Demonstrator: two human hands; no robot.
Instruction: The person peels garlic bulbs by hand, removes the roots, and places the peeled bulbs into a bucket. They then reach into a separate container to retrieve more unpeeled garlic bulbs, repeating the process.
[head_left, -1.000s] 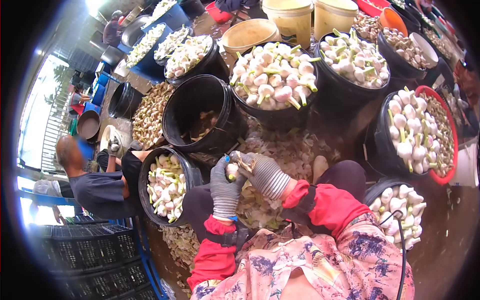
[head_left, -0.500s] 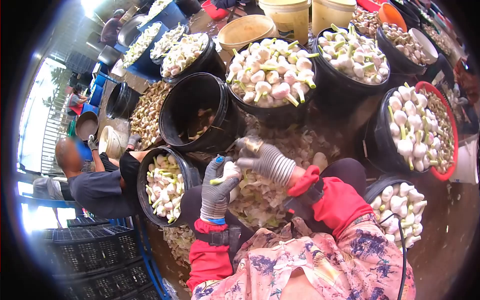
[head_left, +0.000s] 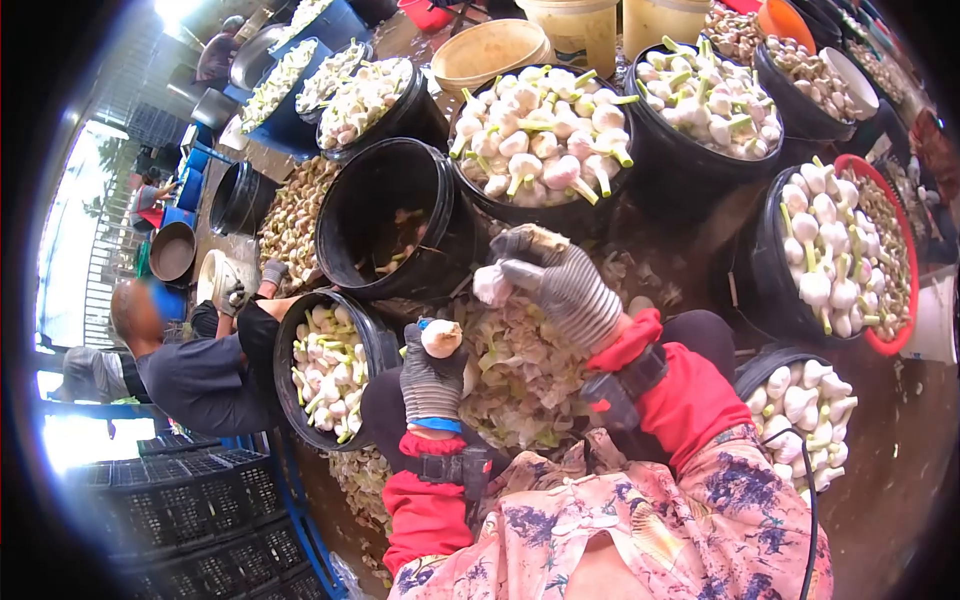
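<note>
My left hand point(head_left: 433, 378), in a grey glove with blue at one fingertip, is closed around a garlic bulb point(head_left: 441, 338), its root end facing up. To its upper right, my right hand point(head_left: 565, 285), also gloved, has curled fingers with a pale, papery piece of garlic skin point(head_left: 491, 286) at the fingertips. The two hands are apart. Whether a tool sits inside my right hand is hidden. Beneath both hands lies a heap of peeled garlic skins point(head_left: 525, 375).
A black bucket with trimmed garlic point(head_left: 330, 375) stands at my left. Ahead are a mostly hollow black bucket point(head_left: 385, 215) and a heaped garlic bucket point(head_left: 545, 140). More garlic fills a bucket point(head_left: 815, 250) at right. A co-worker point(head_left: 205, 375) sits at left near black crates point(head_left: 180, 500).
My right hand has drawn up and away from the left, carrying a pale piece of skin. The bulb in my left hand has turned so its root end faces up.
</note>
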